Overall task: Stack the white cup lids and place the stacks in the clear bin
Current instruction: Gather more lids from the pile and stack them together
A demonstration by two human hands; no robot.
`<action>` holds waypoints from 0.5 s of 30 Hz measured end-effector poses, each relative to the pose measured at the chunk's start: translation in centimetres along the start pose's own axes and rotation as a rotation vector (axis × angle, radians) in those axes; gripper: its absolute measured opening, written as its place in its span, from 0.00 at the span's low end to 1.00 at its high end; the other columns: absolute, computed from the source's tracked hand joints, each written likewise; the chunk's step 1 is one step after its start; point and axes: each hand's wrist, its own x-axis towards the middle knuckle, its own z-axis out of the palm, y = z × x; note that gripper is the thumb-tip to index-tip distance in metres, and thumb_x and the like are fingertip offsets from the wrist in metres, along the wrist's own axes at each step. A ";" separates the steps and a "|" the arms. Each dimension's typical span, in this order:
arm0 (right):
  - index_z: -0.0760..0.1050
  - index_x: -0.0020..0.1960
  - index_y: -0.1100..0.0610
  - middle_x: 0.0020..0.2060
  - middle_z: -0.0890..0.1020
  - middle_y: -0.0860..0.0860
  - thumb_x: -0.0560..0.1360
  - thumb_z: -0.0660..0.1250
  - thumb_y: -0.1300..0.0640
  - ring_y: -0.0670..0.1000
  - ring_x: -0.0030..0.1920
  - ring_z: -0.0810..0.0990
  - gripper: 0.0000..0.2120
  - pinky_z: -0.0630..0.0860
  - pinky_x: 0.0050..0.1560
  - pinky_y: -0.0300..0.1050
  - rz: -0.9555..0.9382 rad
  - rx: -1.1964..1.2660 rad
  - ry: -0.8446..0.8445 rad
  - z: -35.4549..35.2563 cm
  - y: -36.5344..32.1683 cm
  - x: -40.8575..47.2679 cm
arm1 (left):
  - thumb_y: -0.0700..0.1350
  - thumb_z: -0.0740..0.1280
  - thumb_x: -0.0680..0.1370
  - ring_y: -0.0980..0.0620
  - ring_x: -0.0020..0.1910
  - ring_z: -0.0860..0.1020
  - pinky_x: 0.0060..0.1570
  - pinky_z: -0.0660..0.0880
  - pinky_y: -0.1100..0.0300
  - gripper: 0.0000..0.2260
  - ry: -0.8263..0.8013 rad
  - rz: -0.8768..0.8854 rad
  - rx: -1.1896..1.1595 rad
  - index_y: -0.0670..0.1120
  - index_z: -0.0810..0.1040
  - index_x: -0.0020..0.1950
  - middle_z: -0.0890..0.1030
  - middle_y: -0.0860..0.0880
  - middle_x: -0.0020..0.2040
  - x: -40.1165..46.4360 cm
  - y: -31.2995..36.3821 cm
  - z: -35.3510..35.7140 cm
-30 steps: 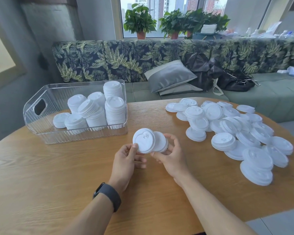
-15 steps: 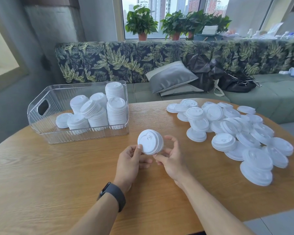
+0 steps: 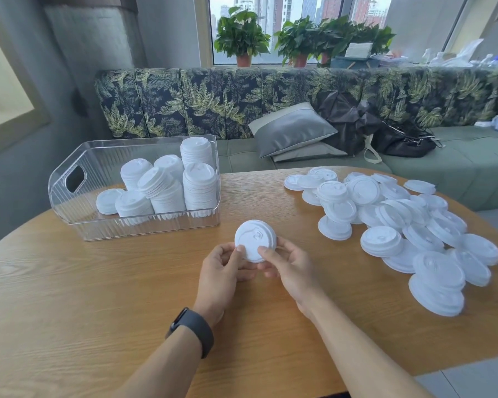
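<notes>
I hold a small stack of white lids (image 3: 255,239) above the middle of the round wooden table (image 3: 98,297), its top face tilted toward me. My left hand (image 3: 222,268) pinches its left edge with thumb and fingers. My right hand (image 3: 289,267) grips its right edge, thumb on the face. A clear bin (image 3: 69,179) stands at the back left with several stacks of lids (image 3: 199,182) inside. Many loose white lids (image 3: 400,222) lie spread over the table's right side.
A green sofa with a leaf-print back, a grey cushion (image 3: 293,130) and black bags (image 3: 380,127) runs behind the table. Potted plants (image 3: 242,38) stand on the window sill. The table's right edge drops off by the lid pile.
Two lids held side by side a second ago have been pushed together into one stack between both hands. The view has shifted slightly left.
</notes>
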 end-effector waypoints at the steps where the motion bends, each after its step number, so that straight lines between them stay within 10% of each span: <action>1: 0.81 0.61 0.53 0.44 0.88 0.50 0.78 0.74 0.56 0.47 0.40 0.84 0.12 0.80 0.42 0.42 -0.004 0.005 0.009 0.0 0.0 0.0 | 0.46 0.66 0.84 0.45 0.45 0.87 0.43 0.84 0.55 0.10 0.002 -0.005 -0.005 0.39 0.78 0.60 0.87 0.41 0.46 0.0 0.1 0.0; 15: 0.88 0.47 0.50 0.27 0.71 0.54 0.72 0.72 0.48 0.48 0.28 0.70 0.10 0.67 0.31 0.42 0.013 -0.014 -0.003 -1.3 0.4 0.2 | 0.56 0.63 0.84 0.44 0.33 0.83 0.31 0.81 0.55 0.17 -0.039 0.021 0.103 0.44 0.84 0.55 0.86 0.43 0.42 -0.3 0.7 0.3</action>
